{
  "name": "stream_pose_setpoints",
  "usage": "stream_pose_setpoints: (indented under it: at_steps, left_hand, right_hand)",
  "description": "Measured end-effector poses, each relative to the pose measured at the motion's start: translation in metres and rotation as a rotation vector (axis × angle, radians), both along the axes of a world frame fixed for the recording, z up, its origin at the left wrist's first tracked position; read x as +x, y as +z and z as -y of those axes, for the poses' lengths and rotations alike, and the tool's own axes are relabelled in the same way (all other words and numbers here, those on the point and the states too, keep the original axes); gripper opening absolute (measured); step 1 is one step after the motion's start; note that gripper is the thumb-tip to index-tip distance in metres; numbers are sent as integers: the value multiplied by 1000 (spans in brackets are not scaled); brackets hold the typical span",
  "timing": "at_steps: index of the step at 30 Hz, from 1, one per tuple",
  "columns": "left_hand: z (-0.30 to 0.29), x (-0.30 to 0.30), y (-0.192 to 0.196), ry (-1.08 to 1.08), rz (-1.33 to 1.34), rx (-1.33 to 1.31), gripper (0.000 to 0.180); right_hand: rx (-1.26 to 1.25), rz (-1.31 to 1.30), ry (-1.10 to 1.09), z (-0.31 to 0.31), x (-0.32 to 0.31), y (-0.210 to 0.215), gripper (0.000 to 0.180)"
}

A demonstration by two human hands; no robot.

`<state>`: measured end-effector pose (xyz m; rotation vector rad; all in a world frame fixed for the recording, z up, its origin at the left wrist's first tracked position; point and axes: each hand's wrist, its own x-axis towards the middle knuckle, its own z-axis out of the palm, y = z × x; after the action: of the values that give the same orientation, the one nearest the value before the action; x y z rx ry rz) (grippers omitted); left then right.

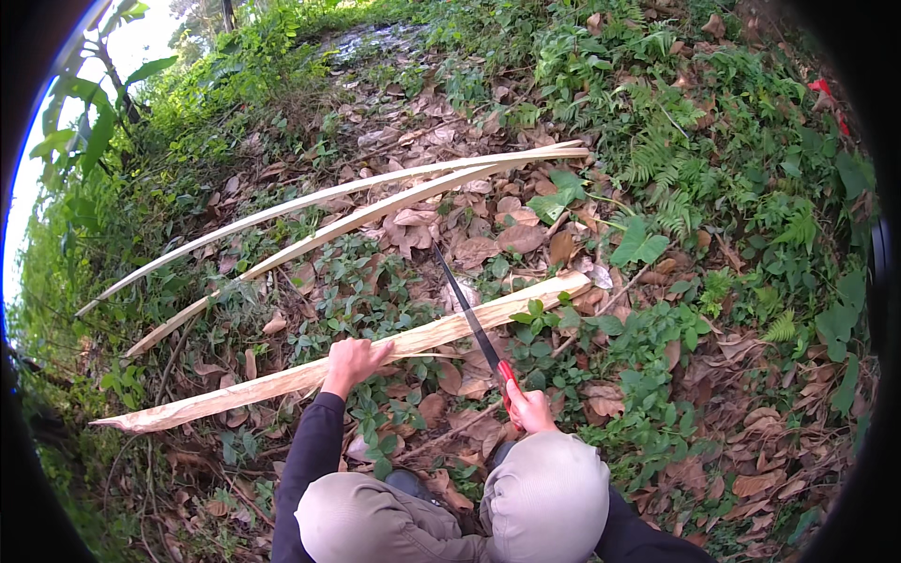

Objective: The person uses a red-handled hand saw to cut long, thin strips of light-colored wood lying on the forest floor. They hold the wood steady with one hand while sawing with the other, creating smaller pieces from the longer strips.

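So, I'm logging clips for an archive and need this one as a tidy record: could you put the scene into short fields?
Setting: outdoors, dry brown leaves among low green plants
Left hand: gripping the pale plank, left of the blade
Right hand: holding the red handle of a long dark-bladed tool
Blade: crosses the plank in view, tip pointing away from the person; contact cannot be told
Beyond the plank: two long pale strips, meeting toward their right ends
Person: knees bent, pale trousers, dark sleeves
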<state>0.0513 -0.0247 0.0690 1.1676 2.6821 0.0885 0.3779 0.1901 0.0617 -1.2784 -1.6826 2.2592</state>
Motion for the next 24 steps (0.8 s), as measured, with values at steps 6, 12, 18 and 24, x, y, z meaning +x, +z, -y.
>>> stream_pose_setpoints:
  at_steps: [6, 12, 18, 24]
  left_hand:
    - [-1, 2, 0, -25, -25, 1, 79]
    - [2, -1, 5, -15, 13, -35, 79]
    - [-5, -24, 23, -7, -33, -31, 84]
    - [-1, -69, 44, -87, -98, -24, 88]
  right_hand:
    - [92, 2, 12, 5, -3, 0, 63]
    - [43, -74, 12, 1, -2, -5, 62]
    - [34, -129, 25, -15, -27, -7, 62]
    - [134, -140, 5, -13, -87, 25, 62]
